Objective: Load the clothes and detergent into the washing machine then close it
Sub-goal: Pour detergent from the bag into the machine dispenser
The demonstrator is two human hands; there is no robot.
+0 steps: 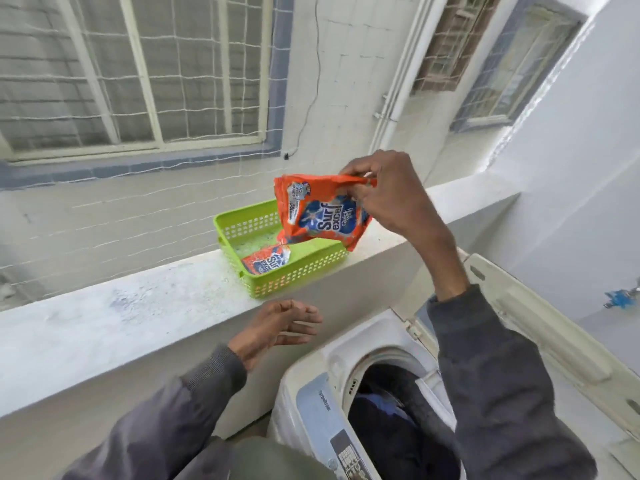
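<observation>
Head view: the right hand [391, 199] pinches the top edge of an orange Surf Excel detergent packet [318, 216], held over a green perforated basket [304, 271] on the white ledge [138, 306]; a smaller Surf Excel sachet [266, 264] lies inside. The left hand [277, 327] is spread, holding nothing. Dark clothes [388, 424] lie in the open washing machine [311, 403]

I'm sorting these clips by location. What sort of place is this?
Probably a home's laundry balcony: an open top-loading washing machine holds dark clothes, a white ledge carries a green basket with a detergent packet, and netting faces a neighbouring building's windows.
</observation>
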